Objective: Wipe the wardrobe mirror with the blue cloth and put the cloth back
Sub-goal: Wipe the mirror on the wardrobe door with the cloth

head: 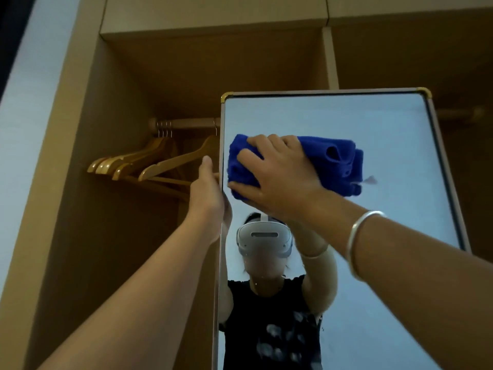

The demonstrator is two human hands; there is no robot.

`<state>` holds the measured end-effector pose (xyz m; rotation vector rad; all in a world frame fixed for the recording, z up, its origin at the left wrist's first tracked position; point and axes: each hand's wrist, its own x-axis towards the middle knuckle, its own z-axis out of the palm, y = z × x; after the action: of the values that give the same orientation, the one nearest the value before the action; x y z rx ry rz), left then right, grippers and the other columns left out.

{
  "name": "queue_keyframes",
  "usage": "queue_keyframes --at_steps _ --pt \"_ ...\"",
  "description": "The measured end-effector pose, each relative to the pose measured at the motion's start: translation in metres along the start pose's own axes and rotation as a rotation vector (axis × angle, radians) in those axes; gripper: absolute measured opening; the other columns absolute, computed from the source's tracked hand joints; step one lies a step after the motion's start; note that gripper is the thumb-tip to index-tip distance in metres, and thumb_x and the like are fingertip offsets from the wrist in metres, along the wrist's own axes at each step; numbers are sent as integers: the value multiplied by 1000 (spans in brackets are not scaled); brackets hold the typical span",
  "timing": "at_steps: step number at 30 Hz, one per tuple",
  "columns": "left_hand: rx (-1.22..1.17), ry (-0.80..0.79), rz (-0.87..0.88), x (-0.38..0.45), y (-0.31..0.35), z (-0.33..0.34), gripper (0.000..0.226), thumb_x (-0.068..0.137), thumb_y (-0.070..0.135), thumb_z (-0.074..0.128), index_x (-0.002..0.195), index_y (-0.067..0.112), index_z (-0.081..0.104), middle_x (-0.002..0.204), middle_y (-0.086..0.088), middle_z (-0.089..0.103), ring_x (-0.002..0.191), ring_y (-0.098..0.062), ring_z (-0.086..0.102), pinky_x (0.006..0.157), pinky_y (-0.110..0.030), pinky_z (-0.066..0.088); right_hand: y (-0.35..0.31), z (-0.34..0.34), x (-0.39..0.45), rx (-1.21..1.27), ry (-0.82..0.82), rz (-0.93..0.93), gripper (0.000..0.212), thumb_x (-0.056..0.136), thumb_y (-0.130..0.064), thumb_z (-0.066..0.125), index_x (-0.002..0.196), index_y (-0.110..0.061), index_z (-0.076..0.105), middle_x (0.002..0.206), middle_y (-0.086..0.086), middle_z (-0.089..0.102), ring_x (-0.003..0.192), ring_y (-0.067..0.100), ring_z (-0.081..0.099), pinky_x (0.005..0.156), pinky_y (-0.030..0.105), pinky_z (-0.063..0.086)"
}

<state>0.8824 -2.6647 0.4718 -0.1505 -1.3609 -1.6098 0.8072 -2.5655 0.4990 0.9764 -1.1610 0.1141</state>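
Pressing blue cloth (338,164) to mirror (373,124), right hand (277,180) spread; left hand (208,193) grips frame edge.

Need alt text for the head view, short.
The right hand presses a folded blue cloth against the upper wardrobe mirror, while the left hand grips the mirror's left edge. Wooden hangers hang behind.

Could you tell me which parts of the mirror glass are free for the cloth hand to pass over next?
Free: the band between the blue cloth and the mirror top frame, and the glass right of the cloth. Crowded: the left edge, where the left hand grips beside the right hand.
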Motion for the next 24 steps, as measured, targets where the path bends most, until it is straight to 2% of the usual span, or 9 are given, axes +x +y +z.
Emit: queue_keyframes --at_steps 3,7,11,13,15,17,20,22,24 --pt "-53 -69 8 4 -6 0 46 99 43 29 86 16 63 59 4 70 58 -5 68 59 -21 49 32 -11 -14 -24 -61 -52 42 84 -56 42 92 -17 56 106 12 61 87 30 57 80 40 40" --pt "-140 -78 -10 11 -10 0 54 99 44 27 74 14 64 67 2 73 64 -8 71 59 -18 51 67 -15 -13 -156 63 259 45 88 -51 44 93 -8 55 93 17 59 81 36 55 72 43 39" --pt "-45 -10 17 7 -12 0 46 100 39 28 87 12 62 69 4 71 60 -3 68 48 -11 48 52 -14 12 -183 11 702 46 94 -50 38 115 -10 47 110 18 53 100 35 49 83 45 36" --pt "6 37 17 0 -7 3 43 100 39 30 95 10 62 79 2 70 69 -5 69 52 -10 50 31 -12 20 -154 -35 754 45 96 -50 34 121 -14 42 119 15 49 106 33 46 88 46 34" --pt "59 76 47 -1 -6 4 55 97 46 31 120 2 55 118 -14 63 109 -23 61 91 -25 51 6 -4 17 -131 -30 616 40 95 -49 34 118 -17 44 119 12 49 105 31 47 88 44 34" --pt "71 43 45 -4 -5 4 67 95 53 28 134 0 44 136 -18 50 127 -29 47 109 -41 34 -20 4 5 -119 36 444 33 91 -48 45 105 -18 52 107 9 56 94 29 53 83 42 37" --pt "14 -52 9 -7 -4 2 68 96 54 22 119 -1 55 108 -15 63 100 -21 61 91 -32 47 -36 7 -7 -41 91 282 27 82 -43 62 91 -17 57 91 9 61 80 28 57 74 38 42" --pt "22 -53 19 -9 -4 3 59 96 52 26 110 5 58 92 -14 58 82 -20 59 70 -26 50 -24 2 -13 32 58 99 28 80 -43 65 89 -17 58 91 9 63 78 28 58 73 38 43" --pt "48 -8 24 -6 -3 9 48 95 51 30 100 11 56 85 -10 52 75 -17 54 64 -26 46 -1 -6 -18 31 -11 -110 32 81 -46 63 90 -17 58 95 9 64 79 27 58 74 37 44"
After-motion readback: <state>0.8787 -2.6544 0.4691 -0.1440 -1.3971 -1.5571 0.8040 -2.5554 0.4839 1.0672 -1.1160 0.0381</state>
